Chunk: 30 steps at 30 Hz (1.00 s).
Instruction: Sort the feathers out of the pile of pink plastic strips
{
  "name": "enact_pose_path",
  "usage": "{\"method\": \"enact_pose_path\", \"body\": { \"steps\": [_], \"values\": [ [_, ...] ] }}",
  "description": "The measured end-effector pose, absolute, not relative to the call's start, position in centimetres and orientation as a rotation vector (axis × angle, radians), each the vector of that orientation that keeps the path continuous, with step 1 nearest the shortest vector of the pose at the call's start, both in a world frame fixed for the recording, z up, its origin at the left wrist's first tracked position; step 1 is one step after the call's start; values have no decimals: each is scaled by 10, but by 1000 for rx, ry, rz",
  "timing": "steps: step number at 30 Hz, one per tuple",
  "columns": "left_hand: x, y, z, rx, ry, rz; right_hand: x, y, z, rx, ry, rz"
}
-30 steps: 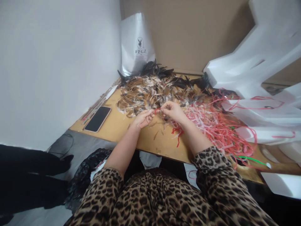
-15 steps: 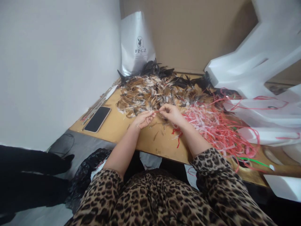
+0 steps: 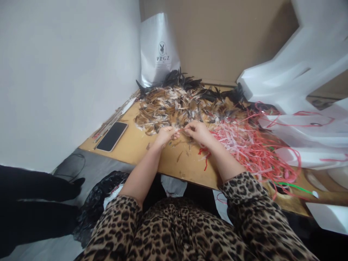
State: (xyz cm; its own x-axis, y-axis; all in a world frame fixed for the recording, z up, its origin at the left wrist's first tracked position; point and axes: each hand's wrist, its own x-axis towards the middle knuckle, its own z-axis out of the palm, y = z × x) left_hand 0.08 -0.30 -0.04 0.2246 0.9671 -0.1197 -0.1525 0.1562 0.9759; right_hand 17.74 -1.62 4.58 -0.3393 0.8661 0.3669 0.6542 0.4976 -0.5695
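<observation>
My left hand [image 3: 165,136] and my right hand [image 3: 199,131] meet over the wooden table [image 3: 141,148], fingertips almost touching. Both pinch a small bundle of feathers with a thin red strip [image 3: 181,129] between them. Just beyond my hands lies a wide heap of brown, white and black feathers [image 3: 179,105]. To the right of my right hand spreads a tangle of red and pink strips [image 3: 250,145]. Leopard-print sleeves cover my arms.
A black phone [image 3: 112,136] lies near the table's left edge beside thin sticks [image 3: 114,117]. A white bag [image 3: 159,50] stands at the back. White foam pieces [image 3: 299,76] crowd the right. A black bag [image 3: 95,206] sits on the floor; someone's dark legs [image 3: 35,203] at left.
My hands have drawn closer together and shifted slightly toward the feather heap. The red strip between my fingers shows less than before.
</observation>
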Motion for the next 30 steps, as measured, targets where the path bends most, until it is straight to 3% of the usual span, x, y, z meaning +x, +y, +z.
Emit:
{"method": "enact_pose_path", "body": {
  "steps": [13, 18, 25, 30],
  "values": [
    [3, -14, 5, 1254, 953, 858, 174, -21, 44, -1205, -2149, 140],
    [2, -13, 5, 1189, 1075, 919, 175, -30, 57, -1299, -2365, 94],
    [9, -18, 3, 1492, 1072, 701, 158, -48, 78, -1374, -2659, -130],
    [13, -25, 8, 1582, 1017, 601, 158, -35, 77, -1164, -2735, 7]
  ]
}}
